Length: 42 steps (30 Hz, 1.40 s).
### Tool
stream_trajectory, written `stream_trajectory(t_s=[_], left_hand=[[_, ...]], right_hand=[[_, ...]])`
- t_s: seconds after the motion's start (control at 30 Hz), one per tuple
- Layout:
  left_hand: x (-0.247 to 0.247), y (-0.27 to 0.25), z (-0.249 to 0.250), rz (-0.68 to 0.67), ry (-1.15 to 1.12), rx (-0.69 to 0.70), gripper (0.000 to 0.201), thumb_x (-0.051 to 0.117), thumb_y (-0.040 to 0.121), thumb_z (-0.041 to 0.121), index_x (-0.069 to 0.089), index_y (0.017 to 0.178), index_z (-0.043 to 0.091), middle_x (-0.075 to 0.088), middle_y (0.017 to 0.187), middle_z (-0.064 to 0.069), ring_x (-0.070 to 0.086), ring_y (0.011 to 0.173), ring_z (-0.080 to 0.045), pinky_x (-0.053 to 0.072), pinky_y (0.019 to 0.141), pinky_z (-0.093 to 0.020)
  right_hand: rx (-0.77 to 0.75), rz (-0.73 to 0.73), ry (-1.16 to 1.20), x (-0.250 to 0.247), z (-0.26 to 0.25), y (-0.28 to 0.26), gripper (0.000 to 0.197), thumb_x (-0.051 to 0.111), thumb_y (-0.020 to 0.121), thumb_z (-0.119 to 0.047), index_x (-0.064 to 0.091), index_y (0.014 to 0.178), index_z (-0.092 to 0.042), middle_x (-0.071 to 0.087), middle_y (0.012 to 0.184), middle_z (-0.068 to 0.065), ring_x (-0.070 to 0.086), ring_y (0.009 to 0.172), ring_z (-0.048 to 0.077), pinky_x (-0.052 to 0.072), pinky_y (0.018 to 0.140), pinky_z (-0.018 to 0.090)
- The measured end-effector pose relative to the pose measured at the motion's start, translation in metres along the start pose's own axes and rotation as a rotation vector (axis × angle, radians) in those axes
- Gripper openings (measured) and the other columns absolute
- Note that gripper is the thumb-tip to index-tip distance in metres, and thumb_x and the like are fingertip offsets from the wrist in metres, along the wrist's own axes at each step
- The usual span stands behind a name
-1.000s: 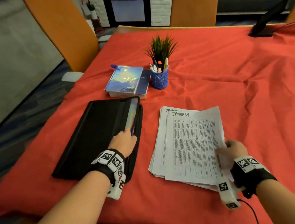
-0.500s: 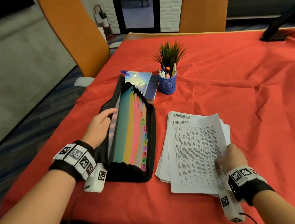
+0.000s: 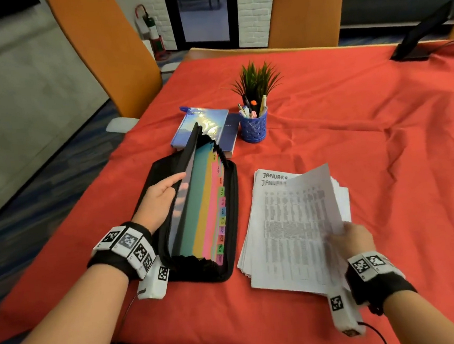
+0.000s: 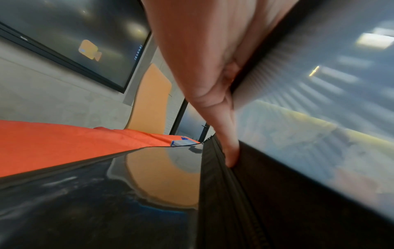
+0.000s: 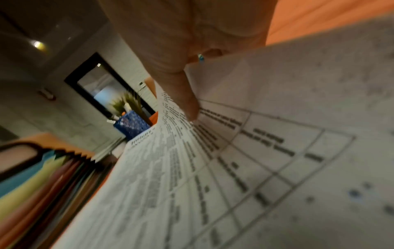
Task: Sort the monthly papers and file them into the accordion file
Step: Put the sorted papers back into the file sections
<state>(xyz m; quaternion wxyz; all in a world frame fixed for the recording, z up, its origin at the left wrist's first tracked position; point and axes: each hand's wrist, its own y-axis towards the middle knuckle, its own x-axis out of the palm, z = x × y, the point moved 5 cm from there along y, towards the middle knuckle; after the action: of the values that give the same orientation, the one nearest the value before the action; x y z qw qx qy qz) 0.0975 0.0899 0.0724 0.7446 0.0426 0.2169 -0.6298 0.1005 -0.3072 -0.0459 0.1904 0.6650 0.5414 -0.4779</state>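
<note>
The black accordion file point(image 3: 205, 215) lies open on the red tablecloth, its coloured dividers showing month tabs. My left hand point(image 3: 162, 196) grips the file's left flap point(image 3: 186, 175) and holds it raised, thumb on the outside, fingers hidden behind it. In the left wrist view the left hand point(image 4: 213, 75) clasps the flap's edge point(image 4: 309, 134). Right of the file sits a paper stack point(image 3: 286, 235) headed JANUARY. My right hand point(image 3: 349, 236) pinches the top sheet point(image 3: 318, 191) at its right edge, which curls upward. The right wrist view shows the thumb point(image 5: 185, 101) on that sheet point(image 5: 298, 84).
Behind the file lie two notebooks point(image 3: 205, 124), a blue pen cup point(image 3: 254, 127) and a small plant point(image 3: 256, 81). Orange chairs point(image 3: 105, 50) stand at the left and far edges. A black device point(image 3: 422, 36) sits at the far right corner. Bare cloth point(image 3: 382, 144) spreads to the right.
My left hand has swung the file's flap open to the left, exposing the dividers. My right hand has lifted the top sheet's right edge off the stack.
</note>
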Motion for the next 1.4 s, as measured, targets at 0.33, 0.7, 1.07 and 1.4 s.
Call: stream_trajectory(t_s=[0.33, 0.7, 1.07, 1.4], left_hand=[[0.013, -0.001, 0.002, -0.018, 0.11, 0.053, 0.045, 0.031, 0.097, 0.001, 0.052, 0.134, 0.016, 0.04, 0.13, -0.035, 0.037, 0.123, -0.046, 0.038, 0.105, -0.05], [0.006, 0.002, -0.003, -0.064, 0.047, 0.065, 0.045, 0.031, 0.098, 0.005, 0.052, 0.13, 0.029, 0.05, 0.128, -0.029, 0.047, 0.124, -0.034, 0.044, 0.102, -0.043], [0.014, 0.01, -0.011, -0.109, 0.042, 0.118, 0.045, 0.033, 0.098, 0.002, 0.049, 0.135, 0.021, 0.05, 0.133, 0.009, 0.044, 0.125, -0.006, 0.033, 0.111, -0.031], [0.016, 0.019, -0.018, -0.131, 0.029, 0.14, 0.044, 0.034, 0.097, 0.001, 0.05, 0.134, 0.02, 0.055, 0.132, 0.003, 0.05, 0.123, -0.009, 0.035, 0.108, -0.027]], right_hand=[[-0.116, 0.088, -0.423, 0.017, -0.021, -0.019, 0.022, 0.049, 0.086, -0.016, 0.062, 0.103, -0.008, 0.051, 0.114, 0.01, 0.046, 0.103, 0.029, 0.039, 0.088, 0.034], [-0.116, -0.008, -0.406, 0.031, -0.025, -0.018, 0.021, 0.048, 0.087, -0.017, 0.059, 0.102, -0.006, 0.055, 0.11, 0.01, 0.05, 0.103, 0.03, 0.037, 0.09, 0.031], [0.082, -0.029, -0.362, 0.026, -0.026, -0.017, 0.025, 0.055, 0.084, -0.019, 0.059, 0.106, -0.009, 0.049, 0.115, 0.013, 0.044, 0.105, 0.032, 0.038, 0.083, 0.031], [0.099, 0.061, -0.226, 0.024, -0.032, -0.021, 0.021, 0.053, 0.078, -0.001, 0.057, 0.098, -0.001, 0.039, 0.115, 0.017, 0.049, 0.095, 0.034, 0.046, 0.085, 0.034]])
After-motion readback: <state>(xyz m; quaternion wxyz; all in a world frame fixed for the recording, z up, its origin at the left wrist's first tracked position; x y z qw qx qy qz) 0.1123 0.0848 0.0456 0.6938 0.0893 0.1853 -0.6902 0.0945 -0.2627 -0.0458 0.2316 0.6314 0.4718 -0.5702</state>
